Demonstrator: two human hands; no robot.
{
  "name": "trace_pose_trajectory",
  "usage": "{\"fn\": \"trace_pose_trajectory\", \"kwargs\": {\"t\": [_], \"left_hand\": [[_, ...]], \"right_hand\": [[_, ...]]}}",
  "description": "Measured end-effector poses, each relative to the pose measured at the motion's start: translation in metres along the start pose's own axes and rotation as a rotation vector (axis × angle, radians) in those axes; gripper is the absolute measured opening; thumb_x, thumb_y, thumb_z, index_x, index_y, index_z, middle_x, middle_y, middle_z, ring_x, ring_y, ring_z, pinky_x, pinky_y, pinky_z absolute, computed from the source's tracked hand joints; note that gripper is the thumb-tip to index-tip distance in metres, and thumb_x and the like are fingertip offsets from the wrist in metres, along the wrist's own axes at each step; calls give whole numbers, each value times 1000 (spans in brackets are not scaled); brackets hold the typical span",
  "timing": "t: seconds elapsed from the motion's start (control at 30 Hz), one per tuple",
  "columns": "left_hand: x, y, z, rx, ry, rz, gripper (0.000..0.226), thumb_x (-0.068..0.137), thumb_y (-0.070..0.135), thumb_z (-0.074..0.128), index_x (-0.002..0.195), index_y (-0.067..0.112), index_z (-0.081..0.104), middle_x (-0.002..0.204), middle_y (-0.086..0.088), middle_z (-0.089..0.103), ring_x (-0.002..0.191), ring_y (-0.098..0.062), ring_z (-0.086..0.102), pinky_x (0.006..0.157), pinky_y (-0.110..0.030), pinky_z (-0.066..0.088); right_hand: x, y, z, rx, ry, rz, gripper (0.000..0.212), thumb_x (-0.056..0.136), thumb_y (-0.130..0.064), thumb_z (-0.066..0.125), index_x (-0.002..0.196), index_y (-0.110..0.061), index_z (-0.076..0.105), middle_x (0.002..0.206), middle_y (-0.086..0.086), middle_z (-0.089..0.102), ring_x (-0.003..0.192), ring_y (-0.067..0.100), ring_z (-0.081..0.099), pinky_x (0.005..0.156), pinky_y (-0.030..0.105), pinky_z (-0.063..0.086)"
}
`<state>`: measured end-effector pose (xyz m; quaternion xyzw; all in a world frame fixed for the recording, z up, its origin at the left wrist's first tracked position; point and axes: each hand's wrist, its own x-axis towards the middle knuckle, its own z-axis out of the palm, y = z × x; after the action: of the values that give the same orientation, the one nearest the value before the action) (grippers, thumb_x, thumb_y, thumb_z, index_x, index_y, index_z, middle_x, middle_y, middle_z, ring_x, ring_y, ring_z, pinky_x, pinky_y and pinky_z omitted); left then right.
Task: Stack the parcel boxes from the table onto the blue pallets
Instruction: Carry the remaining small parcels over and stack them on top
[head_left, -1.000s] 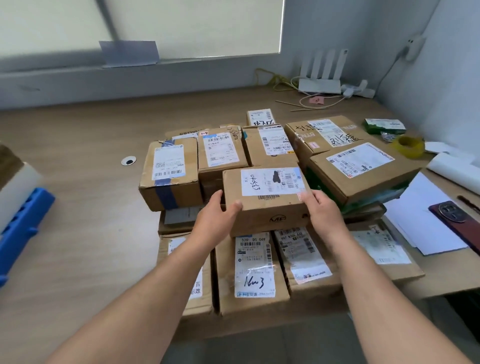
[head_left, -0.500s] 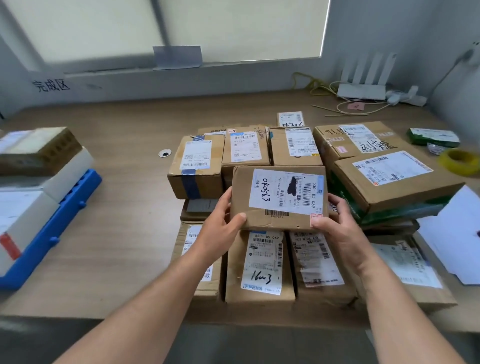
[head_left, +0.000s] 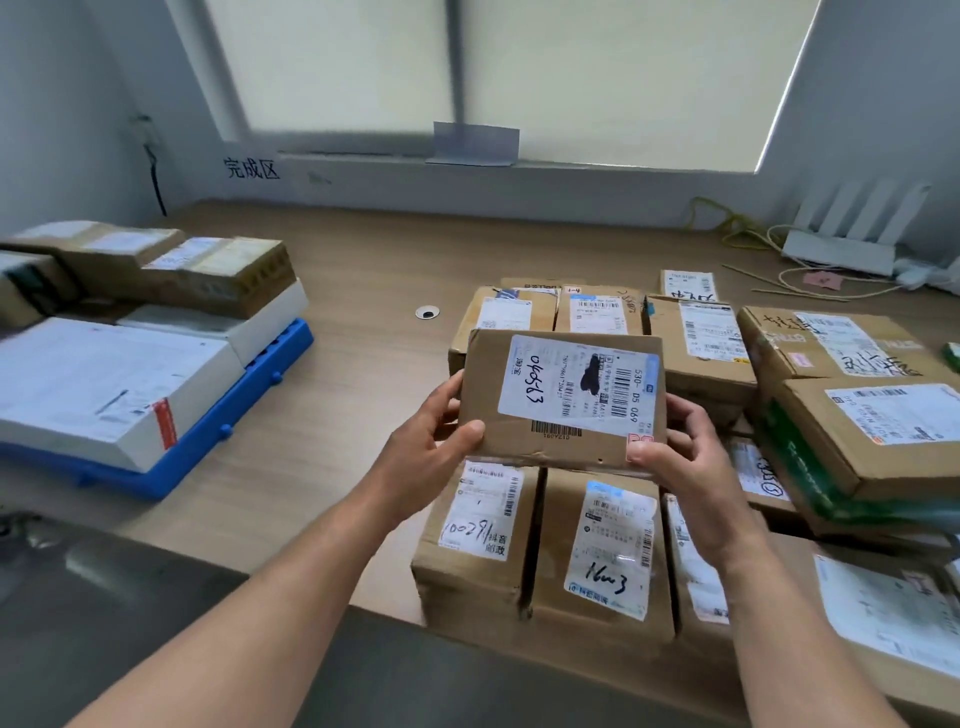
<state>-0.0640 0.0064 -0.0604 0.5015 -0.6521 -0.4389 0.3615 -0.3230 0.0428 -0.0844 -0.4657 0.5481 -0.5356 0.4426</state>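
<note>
A small brown parcel box (head_left: 563, 400) with a white label hangs in the air above the pile, tilted toward me. My left hand (head_left: 434, 439) grips its left edge and my right hand (head_left: 675, 449) grips its right edge. Below and behind it several brown parcel boxes (head_left: 605, 551) lie packed together on the wooden table (head_left: 337, 395). At the left a blue pallet (head_left: 228, 415) carries white and brown boxes (head_left: 104, 384) stacked in two layers.
A white router (head_left: 852, 234) with cables sits at the back right by the wall. A large box with green tape (head_left: 872, 447) stands on the right. A small round cable hole (head_left: 427, 312) marks the table's middle. The grey floor edge lies at lower left.
Both hands have lifted the small parcel off the pile and carried it up and slightly left. My view has swung left, bringing the blue pallet and its stacked boxes into sight.
</note>
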Motion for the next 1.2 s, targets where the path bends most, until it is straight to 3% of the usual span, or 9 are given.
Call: {"fn": "trace_pose_trajectory", "kwargs": {"t": [0.07,0.2,0.37,0.5,0.6,0.7,0.87,1.03,1.2], "left_hand": [[-6,-5,-23,21,40,-6,52,97,28,49,145,34,30,124,7,59,104,0,59,85,-17,48],[-23,-18,-77,144,198,-36,52,97,40,44,146,33,29,130,3,55,116,-11,53,101,-38,44],[-47,-34,-153,421,363,-34,60,94,40,51,147,27,27,142,0,46,125,-15,47,101,-40,45],[-65,-61,-222,521,419,-48,64,92,43,54,147,25,28,147,3,40,136,-15,35,114,-38,28],[-80,-81,-270,566,457,-55,67,91,46,54,147,25,26,148,5,38,136,-14,33,108,-36,35],[-94,-98,-312,603,504,-70,68,90,49,53,148,26,25,146,5,39,133,-13,34,102,-35,37],[-119,-123,-375,725,528,-98,71,91,51,51,149,26,20,150,4,34,136,-15,30,109,-34,29],[-141,-142,-425,770,570,-150,71,91,53,49,149,25,19,153,4,29,140,-16,26,112,-35,24],[-147,-158,-463,787,619,-161,71,91,50,51,149,24,19,151,4,32,137,-16,29,111,-33,25]], "right_hand": [[0,-7,19,8,-21,-12,70,48,-47,74,112,-46,48,110,4,68,99,22,67,92,45,52],[-1,-19,69,36,-53,-31,73,46,-46,74,115,-41,49,108,5,70,97,22,67,85,37,51],[-4,-37,146,51,-128,-47,74,46,-45,75,115,-39,49,103,1,73,93,19,69,77,32,50],[-5,-52,214,67,-197,-66,79,45,-40,74,119,-29,51,99,2,74,85,15,70,71,27,51],[-4,-60,265,67,-240,-79,76,53,-29,74,123,-25,47,91,-5,75,79,9,70,66,22,53],[-4,-64,316,58,-264,-93,72,59,-27,71,126,-25,45,91,-9,74,82,9,69,71,27,54],[-8,-65,394,74,-282,-98,63,64,-24,65,124,-24,46,89,-7,74,81,12,68,75,33,56],[-8,-65,452,77,-328,-79,73,65,-25,66,134,-17,43,96,0,74,89,23,67,73,36,54],[1,-63,497,52,-370,-82,68,70,-23,66,134,-17,42,89,-4,74,89,24,66,74,37,52]]}}
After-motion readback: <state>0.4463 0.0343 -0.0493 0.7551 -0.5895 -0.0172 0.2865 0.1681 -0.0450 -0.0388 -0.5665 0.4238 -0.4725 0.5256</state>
